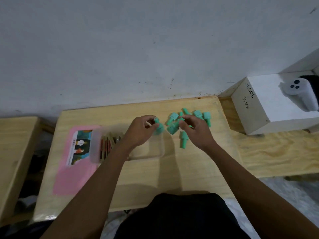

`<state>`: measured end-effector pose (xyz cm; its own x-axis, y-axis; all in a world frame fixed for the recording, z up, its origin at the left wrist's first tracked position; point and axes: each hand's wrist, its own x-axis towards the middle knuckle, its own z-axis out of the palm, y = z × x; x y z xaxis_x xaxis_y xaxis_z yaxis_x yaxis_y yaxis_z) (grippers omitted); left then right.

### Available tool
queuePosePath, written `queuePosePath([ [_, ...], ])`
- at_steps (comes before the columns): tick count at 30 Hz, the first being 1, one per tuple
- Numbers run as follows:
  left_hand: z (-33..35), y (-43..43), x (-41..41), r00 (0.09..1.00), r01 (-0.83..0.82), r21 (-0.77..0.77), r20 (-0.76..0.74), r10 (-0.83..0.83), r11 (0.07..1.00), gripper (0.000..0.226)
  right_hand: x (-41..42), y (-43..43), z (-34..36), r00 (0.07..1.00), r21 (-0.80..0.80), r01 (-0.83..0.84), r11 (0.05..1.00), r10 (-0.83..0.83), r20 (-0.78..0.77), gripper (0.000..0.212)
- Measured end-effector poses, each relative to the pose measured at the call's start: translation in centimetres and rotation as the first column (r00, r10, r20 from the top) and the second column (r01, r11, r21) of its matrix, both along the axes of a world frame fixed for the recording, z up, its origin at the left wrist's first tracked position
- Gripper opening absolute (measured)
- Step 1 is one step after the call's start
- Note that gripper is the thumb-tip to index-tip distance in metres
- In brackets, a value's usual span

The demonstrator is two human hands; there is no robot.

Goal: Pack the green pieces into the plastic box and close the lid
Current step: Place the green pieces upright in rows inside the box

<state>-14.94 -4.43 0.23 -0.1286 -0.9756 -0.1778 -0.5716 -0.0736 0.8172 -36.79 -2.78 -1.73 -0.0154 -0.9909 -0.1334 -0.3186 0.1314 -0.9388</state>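
Several green pieces lie in a loose pile on the wooden table, near its far right. My left hand grips one green piece over the far right corner of the clear plastic box. My right hand rests on the pile, its fingertips pinched around a green piece. Another green piece lies alone just under that hand. The box holds dark red and brown pieces at its left end. Its pink lid lies flat to the left.
A white box marked JS006 stands at the back right with a white controller on it. A second wooden surface lies to the left across a gap. The wall runs close behind the table.
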Motion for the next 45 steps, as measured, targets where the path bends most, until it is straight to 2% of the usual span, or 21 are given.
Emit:
queuePosePath([
  [3, -0.5, 0.5, 3.0, 0.992, -0.003, -0.058, 0.126, 0.011, 0.998, 0.023, 3.5, -0.3, -0.2, 0.963, -0.111, -0.173, 0.979, 0.145, -0.225, 0.026],
  [5, -1.1, 0.8, 4.3, 0.986, -0.007, -0.07, 0.166, 0.018, 0.998, 0.025, 5.2, -0.5, -1.0, 0.877, -0.158, -0.304, 0.94, 0.211, -0.431, 0.025],
  [8, -2.2, 1.0, 5.1, 0.98, 0.013, -0.071, 0.199, 0.001, 0.997, 0.027, 7.0, -1.1, -2.2, 0.645, -0.097, -0.443, 0.891, 0.242, -0.725, 0.028],
  [11, -3.3, 1.1, 5.2, 0.98, 0.037, -0.059, 0.2, -0.024, 0.998, 0.026, 8.3, -1.5, -3.1, 0.369, 0.01, -0.505, 0.863, 0.226, -0.902, 0.024],
  [13, -4.0, 1.2, 4.9, 0.978, 0.05, -0.056, 0.203, -0.037, 0.997, 0.024, 8.8, -1.4, -3.5, 0.265, 0.026, -0.501, 0.865, 0.183, -0.947, 0.014],
  [15, -4.6, 1.2, 4.5, 0.979, 0.045, -0.045, 0.203, -0.035, 0.998, 0.023, 9.1, -1.3, -3.8, 0.226, 0.009, -0.465, 0.885, 0.128, -0.966, 0.004],
  [21, -6.3, 1.2, 2.9, 0.967, 0.03, -0.022, 0.253, -0.023, 0.999, 0.019, 9.2, -1.4, -4.8, 0.253, -0.111, -0.434, 0.894, 0.003, -0.967, 0.005],
  [24, -6.8, 1.1, 2.5, 0.963, 0.012, -0.017, 0.271, -0.007, 1.0, 0.025, 9.1, -1.2, -5.1, 0.273, -0.142, -0.423, 0.895, -0.024, -0.962, 0.008],
  [29, -7.3, 1.1, 2.1, 0.959, -0.023, -0.064, 0.281, 0.04, 0.998, 0.027, 8.8, -1.1, -5.3, 0.344, -0.201, -0.412, 0.889, -0.053, -0.937, 0.013],
  [31, -7.4, 1.2, 2.0, 0.96, -0.026, -0.079, 0.277, 0.047, 0.997, 0.028, 8.7, -1.0, -5.0, 0.399, -0.227, -0.408, 0.884, -0.051, -0.915, 0.017],
  [34, -7.5, 1.4, 2.0, 0.956, -0.04, -0.108, 0.285, 0.07, 0.993, 0.032, 7.9, -0.7, -4.6, 0.53, -0.299, -0.364, 0.882, -0.068, -0.845, 0.022],
  [38, -6.9, 1.7, 1.6, 0.943, -0.06, -0.23, 0.307, 0.131, 0.971, 0.033, 4.6, 0.5, -4.1, 0.66, -0.322, -0.169, 0.932, -0.136, -0.739, 0.022],
  [40, -6.1, 2.0, 0.9, 0.938, -0.022, -0.351, 0.317, 0.141, 0.936, 0.028, 2.1, 1.7, -4.3, 0.683, -0.242, -0.01, 0.97, -0.171, -0.71, 0.02],
  [42, -5.0, 1.9, -0.5, 0.945, 0.04, -0.424, 0.311, 0.104, 0.905, 0.023, 0.0, 2.7, -5.0, 0.702, 0.015, 0.128, 0.992, -0.08, -0.707, 0.021],
  [44, -4.3, 1.4, -2.3, 0.946, 0.115, -0.44, 0.323, 0.037, 0.89, 0.023, -1.1, 3.1, -5.6, 0.734, 0.322, 0.168, 0.932, 0.101, -0.672, 0.029],
  [45, -4.1, 1.0, -3.4, 0.937, 0.16, -0.436, 0.35, 0.003, 0.885, 0.024, -1.3, 3.1, -5.8, 0.738, 0.42, 0.168, 0.892, 0.169, -0.653, 0.035],
])
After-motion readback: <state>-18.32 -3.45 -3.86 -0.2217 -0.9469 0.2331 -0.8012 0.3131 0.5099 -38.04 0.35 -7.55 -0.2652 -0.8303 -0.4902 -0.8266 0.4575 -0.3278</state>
